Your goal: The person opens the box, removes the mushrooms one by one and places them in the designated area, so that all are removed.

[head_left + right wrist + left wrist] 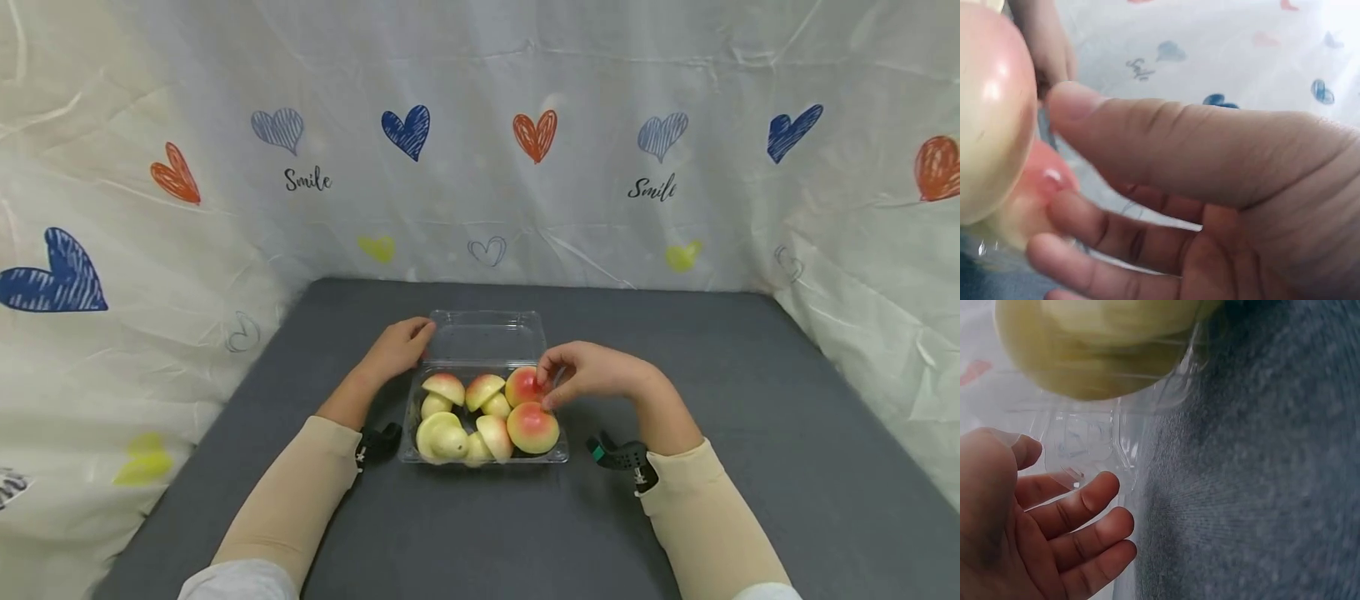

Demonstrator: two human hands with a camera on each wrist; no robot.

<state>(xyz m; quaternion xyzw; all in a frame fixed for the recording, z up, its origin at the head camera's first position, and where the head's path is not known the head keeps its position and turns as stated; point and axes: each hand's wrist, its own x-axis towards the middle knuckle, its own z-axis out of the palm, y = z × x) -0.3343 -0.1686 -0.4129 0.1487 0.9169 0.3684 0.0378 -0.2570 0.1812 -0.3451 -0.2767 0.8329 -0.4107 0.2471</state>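
A clear plastic clamshell box (409, 454) sits on the table with its lid (487, 337) raised at the back. Inside are several mushrooms with red-and-yellow caps and pale stems; one at front left (442, 437) shows its underside. My left hand (397, 346) holds the lid's left edge, thumb and index finger at the plastic and the other fingers loosely bent. At the box's right end, my right hand (596, 369) has gently bent, spread fingers. Its fingertips touch the back right mushroom (522, 383), while the thumb lies by the front right mushroom (534, 429).
The box stands on a dark grey cloth-covered table (480, 533). A white curtain (585, 208) printed with hearts and "Smile" encloses the back and sides. Dark wrist straps with cameras sit low beside both ends of the box.
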